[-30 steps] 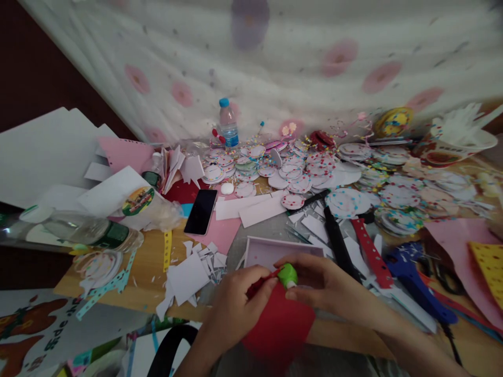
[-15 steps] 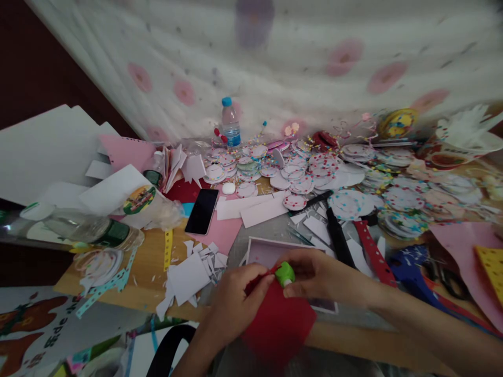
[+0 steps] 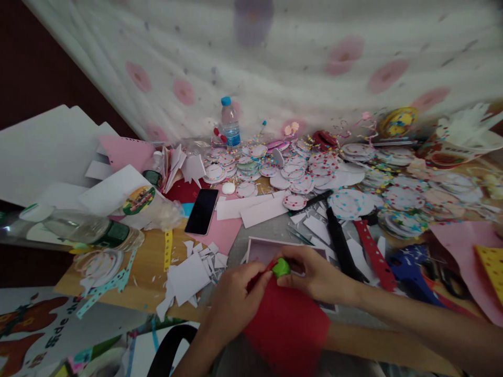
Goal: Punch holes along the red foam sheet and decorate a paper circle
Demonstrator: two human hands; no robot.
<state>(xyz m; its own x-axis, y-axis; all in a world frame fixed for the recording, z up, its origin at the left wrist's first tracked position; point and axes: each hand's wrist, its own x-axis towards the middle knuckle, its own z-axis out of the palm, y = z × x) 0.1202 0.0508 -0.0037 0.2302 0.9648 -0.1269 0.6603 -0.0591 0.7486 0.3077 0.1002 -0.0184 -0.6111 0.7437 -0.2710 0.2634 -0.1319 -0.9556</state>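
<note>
My left hand (image 3: 238, 293) pinches the upper edge of a red sheet (image 3: 291, 330), which hangs down over the table's front edge. In my right hand (image 3: 312, 272), between thumb and fingers, is a small green craft hole punch (image 3: 281, 267). The punch sits against the sheet's top edge, right beside my left fingertips. Its underside and the exact spot where it meets the sheet are hidden by my fingers. Behind the hands lies a shallow pale-rimmed tray (image 3: 271, 242).
A dark phone (image 3: 201, 211), white paper scraps (image 3: 190, 277) and a black glue-gun-like tool (image 3: 340, 243) lie around. Scissors (image 3: 451, 280) and a punched red strip (image 3: 375, 256) are at right. Decorated paper discs (image 3: 294, 173) and a water bottle (image 3: 230, 123) stand behind.
The lower part of the red sheet has swung to the right. My right hand and the punch have shifted slightly left, and the punch's white part no longer shows.
</note>
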